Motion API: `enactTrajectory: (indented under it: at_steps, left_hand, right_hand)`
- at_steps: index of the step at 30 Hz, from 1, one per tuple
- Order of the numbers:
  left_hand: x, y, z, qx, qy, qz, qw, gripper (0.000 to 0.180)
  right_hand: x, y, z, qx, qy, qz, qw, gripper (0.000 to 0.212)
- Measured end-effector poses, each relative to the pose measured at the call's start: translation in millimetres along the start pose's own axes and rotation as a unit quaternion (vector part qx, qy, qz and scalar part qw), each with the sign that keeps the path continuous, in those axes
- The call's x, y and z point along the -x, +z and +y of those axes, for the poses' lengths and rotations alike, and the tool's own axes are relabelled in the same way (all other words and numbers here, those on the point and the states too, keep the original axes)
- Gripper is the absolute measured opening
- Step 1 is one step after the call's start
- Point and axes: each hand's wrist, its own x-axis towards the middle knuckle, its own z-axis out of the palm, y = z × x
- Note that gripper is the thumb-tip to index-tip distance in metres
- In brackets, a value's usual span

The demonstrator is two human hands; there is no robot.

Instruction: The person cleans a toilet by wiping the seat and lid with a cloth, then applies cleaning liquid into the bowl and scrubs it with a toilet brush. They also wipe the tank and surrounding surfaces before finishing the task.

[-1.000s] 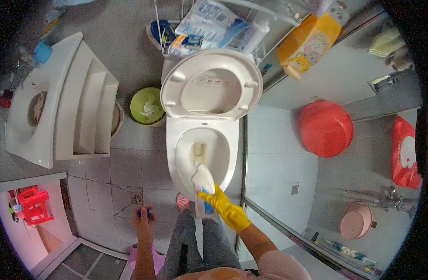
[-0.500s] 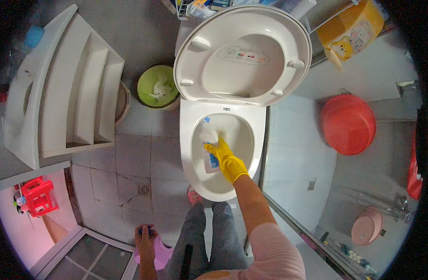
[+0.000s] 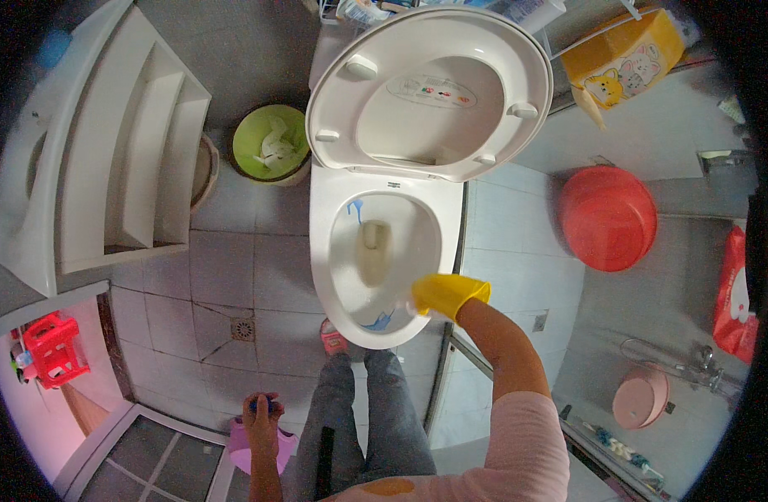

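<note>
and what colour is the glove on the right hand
The glove is yellow, seen best in the head view.

Right hand (image 3: pixel 449 294), yellow glove, motion-blurred over front right rim of toilet (image 3: pixel 320 251); grip unclear. Lid (image 3: pixel 417 125) up. Blue streaks (image 3: pixel 355 209) inside bowl, upper left, more near front. Left hand (image 3: pixel 261 412) bare, fingers curled round small dark blue thing (image 3: pixel 272 407), purple item (image 3: pixel 243 450) behind. Green bin (image 3: pixel 248 142) left of toilet, white scraps inside. Red basin (image 3: pixel 608 219) and smaller pink basin (image 3: pixel 639 400) far right.
</note>
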Motion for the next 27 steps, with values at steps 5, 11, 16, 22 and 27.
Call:
enactTrajectory:
  at_steps: [5, 11, 16, 22, 27]
  left_hand:
    - [0, -9, -1, 0.000, 0.006, 0.007, 1.000, 0.019]
    - [-5, -14, -12, 0.029, -0.004, 0.004, 1.000, 0.021]
    - [-1, -4, 1, 0.025, -0.020, 0.028, 0.999, 0.022]
    - [0, -5, 3, 0.056, 0.005, -0.006, 0.998, 0.021]
    - [10, 15, 13, 0.058, -0.012, 0.000, 0.998, 0.021]
  right_hand:
    - [-8, -93, -17, 0.148, 0.151, 0.162, 0.964, 0.028]
    - [-36, -105, -50, -0.102, 0.204, 0.319, 0.920, 0.051]
    - [-34, -109, -107, -0.117, 0.129, 0.171, 0.970, 0.053]
    - [18, -96, -89, -0.041, 0.104, 0.000, 0.994, 0.047]
    - [76, -87, -67, -0.103, 0.207, 0.047, 0.972, 0.049]
